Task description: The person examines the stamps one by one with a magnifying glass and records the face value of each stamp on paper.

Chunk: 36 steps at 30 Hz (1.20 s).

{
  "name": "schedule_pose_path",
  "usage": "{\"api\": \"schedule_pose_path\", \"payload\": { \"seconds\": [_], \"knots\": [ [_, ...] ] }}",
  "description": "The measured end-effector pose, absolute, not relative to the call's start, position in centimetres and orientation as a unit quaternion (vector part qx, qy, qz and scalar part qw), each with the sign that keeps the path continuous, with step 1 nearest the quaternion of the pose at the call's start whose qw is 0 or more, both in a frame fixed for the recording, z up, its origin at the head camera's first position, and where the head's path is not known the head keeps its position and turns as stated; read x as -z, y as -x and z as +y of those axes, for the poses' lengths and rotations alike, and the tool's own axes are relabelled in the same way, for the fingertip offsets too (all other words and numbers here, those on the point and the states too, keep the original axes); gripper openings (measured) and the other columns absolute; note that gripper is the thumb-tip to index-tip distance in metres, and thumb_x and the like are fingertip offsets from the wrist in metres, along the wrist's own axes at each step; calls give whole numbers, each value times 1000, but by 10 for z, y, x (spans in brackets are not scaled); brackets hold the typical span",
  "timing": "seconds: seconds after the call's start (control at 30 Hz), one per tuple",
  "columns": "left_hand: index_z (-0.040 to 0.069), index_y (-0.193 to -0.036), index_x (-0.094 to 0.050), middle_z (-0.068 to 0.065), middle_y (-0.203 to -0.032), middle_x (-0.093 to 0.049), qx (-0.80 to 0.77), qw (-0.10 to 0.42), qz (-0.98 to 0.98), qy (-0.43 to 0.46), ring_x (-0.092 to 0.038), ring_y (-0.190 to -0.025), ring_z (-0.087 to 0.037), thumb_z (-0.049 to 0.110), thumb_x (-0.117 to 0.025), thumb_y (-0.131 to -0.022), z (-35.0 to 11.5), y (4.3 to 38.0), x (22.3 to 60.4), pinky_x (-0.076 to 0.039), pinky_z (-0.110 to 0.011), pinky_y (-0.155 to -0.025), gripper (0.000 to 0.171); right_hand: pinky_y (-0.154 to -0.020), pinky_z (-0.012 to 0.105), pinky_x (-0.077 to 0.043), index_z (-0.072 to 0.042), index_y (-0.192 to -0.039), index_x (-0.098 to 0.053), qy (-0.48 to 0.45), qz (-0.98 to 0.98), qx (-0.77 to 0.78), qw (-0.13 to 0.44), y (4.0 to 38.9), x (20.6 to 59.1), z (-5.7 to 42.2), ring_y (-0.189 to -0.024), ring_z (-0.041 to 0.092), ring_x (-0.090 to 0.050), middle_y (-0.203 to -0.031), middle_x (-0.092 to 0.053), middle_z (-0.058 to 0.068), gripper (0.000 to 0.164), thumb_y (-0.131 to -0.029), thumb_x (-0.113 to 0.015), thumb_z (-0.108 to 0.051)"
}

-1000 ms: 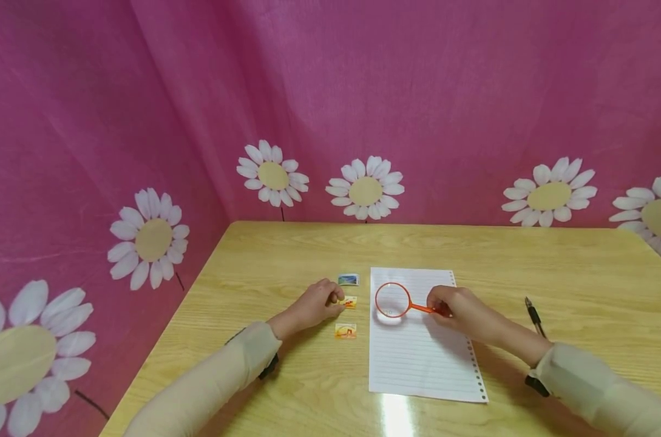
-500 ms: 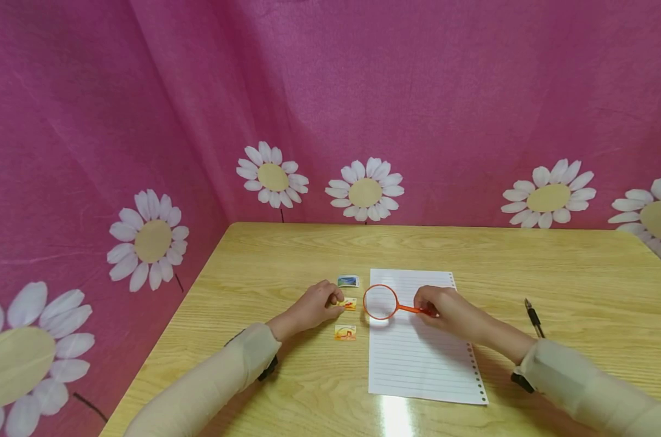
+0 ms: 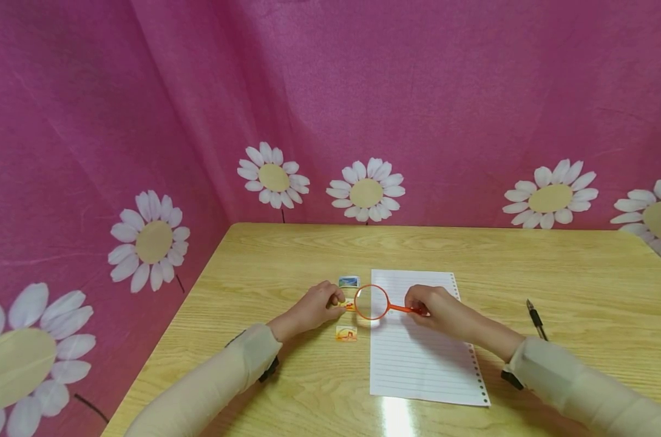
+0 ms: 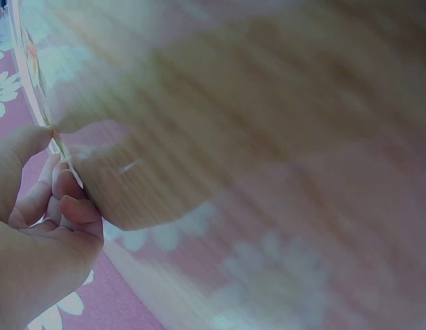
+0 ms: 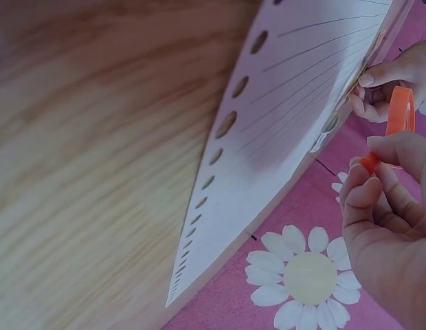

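Orange plastic magnifier [image 3: 371, 302], round lens on a thin handle, held low over the table [image 3: 286, 255] by the right hand [image 3: 434, 308]. Fingers curl round the handle end, pinch grip; the right wrist view shows the fingertips [image 5: 370, 180] closed on the orange handle with the rim just above. Lens sits over the left edge of the paper [image 3: 417, 352] and reaches the middle stamp [image 3: 349, 305].

Left hand [image 3: 311, 309] lies on the table, fingertips loosely curled and pinching or pressing that middle stamp at its left edge; which one, cannot tell from the head view, and the left wrist view is too blurred to help. Two more stamps: far stamp [image 3: 349, 281] above, near stamp [image 3: 346, 333] below, both lying flat, apart from the hands.

Handling, as a judgement: magnifier looks light and rigid, lens scratchable, so the handle is the place to hold, as now. Stamps are very light, thin, flimsy; easy to slide or flick away, best pinned with a fingertip at an edge or corner. Paper is a single floppy sheet, punched along its right edge.

Pen [image 3: 535, 317] lies right of the paper, untouched.
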<state>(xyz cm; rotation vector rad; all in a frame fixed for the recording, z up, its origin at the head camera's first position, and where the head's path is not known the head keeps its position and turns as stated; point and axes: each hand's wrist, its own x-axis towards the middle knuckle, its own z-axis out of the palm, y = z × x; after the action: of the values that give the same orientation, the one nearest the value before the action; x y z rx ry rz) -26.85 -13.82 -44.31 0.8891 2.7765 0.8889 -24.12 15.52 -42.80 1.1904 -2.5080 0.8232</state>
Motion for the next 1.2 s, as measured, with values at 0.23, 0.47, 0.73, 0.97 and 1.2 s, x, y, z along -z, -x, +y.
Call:
{"api": "schedule_pose_path", "payload": {
  "seconds": [0.23, 0.47, 0.73, 0.97, 1.2],
  "knots": [
    [2, -101, -60, -8, -92, -55, -293, 50, 908, -294, -42, -81, -13, 11, -66, -93, -140, 269, 445, -37, -24, -74, 13, -55, 15, -38, -10, -78, -55, -417, -853, -286, 127, 242, 429, 149, -64, -2, -43, -68, -53, -4, 27, -73, -71, 12],
    [2, -101, -60, -8, -93, -55, -291, 49, 910, -290, -43, -83, -13, 11, -66, -93, -141, 268, 443, -39, -25, -75, 13, -55, 15, -40, -9, -79, -55, -422, -852, -283, 125, 245, 432, 144, -65, -2, -43, -69, -54, -3, 27, -73, -69, 13],
    [3, -98, -60, -8, -91, -55, -298, 47, 908, -290, -45, -84, -14, 10, -67, -92, -139, 267, 443, -38, -24, -75, 12, -55, 16, -41, -9, -79, -56, -414, -855, -290, 112, 245, 433, 140, -65, -3, -44, -68, -54, -4, 25, -73, -69, 11],
    [4, -98, -60, -9, -91, -54, -296, 47, 909, -291, -45, -84, -16, 11, -67, -92, -139, 268, 443, -37, -24, -75, 12, -55, 15, -39, -9, -79, -56, -415, -856, -289, 109, 246, 433, 138, -65, -3, -42, -68, -53, -4, 25, -72, -68, 12],
    [4, -95, -59, -8, -88, -53, -285, 34, 911, -295, -45, -83, -15, 12, -69, -91, -139, 270, 445, -36, -24, -74, 13, -55, 15, -39, -9, -78, -56, -418, -853, -293, 108, 248, 434, 137, -64, -2, -43, -68, -52, -4, 26, -72, -68, 13]
  ]
}}
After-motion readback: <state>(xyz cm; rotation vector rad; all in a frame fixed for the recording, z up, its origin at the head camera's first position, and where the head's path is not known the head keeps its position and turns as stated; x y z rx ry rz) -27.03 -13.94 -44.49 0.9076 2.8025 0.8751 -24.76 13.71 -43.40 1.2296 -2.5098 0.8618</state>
